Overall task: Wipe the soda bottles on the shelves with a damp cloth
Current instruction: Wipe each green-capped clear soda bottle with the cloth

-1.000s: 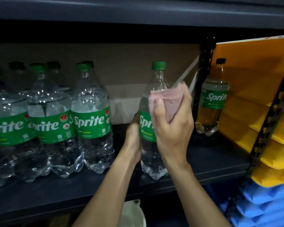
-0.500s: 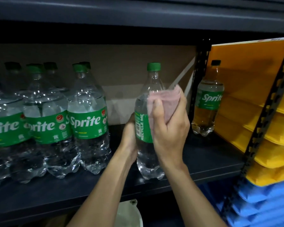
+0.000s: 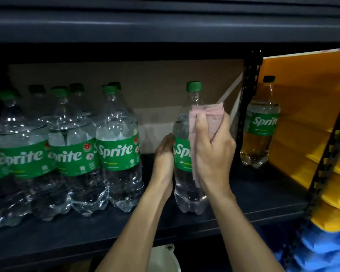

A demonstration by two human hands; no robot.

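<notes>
Right hand [image 3: 214, 154] presses pink cloth [image 3: 206, 112] on bottle [image 3: 186, 185]; left hand [image 3: 164, 156] steadies it.

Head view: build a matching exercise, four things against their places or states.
Things:
1. pink cloth
2. left hand
3. bottle cluster
4. lone bottle

Places or states:
A. right of the black post, by the yellow trays
B. grips the middle bottle on its left side
C. held by the right hand against the middle bottle
D. left part of the shelf

Pairs: 1-C, 2-B, 3-D, 4-A
</notes>
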